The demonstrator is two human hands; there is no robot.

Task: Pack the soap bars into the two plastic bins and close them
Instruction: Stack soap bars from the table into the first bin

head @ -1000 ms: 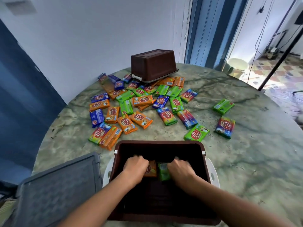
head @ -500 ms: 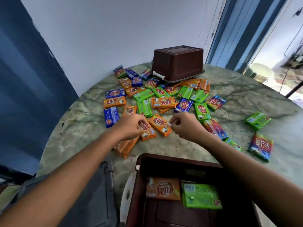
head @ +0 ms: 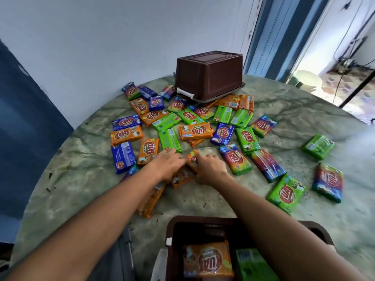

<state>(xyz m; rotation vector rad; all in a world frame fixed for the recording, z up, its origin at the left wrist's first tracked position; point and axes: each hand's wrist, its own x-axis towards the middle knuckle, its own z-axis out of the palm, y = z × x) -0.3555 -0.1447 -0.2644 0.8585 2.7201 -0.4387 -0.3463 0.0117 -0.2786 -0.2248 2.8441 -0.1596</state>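
both hands (head: 183, 164) curl onto orange soap bars (head: 192, 159) on the counter (head: 85, 179); these look firm, light, slick-wrapped blocks, best pinched across the long edges.

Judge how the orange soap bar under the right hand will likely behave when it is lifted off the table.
The orange soap bar is a flat, boxy block, so it will probably stay stiff and not roll. Its glossy wrapper may be somewhat slippery against the right hand. Other orange bars lie right against it beneath the left hand, so lifting it may nudge them.
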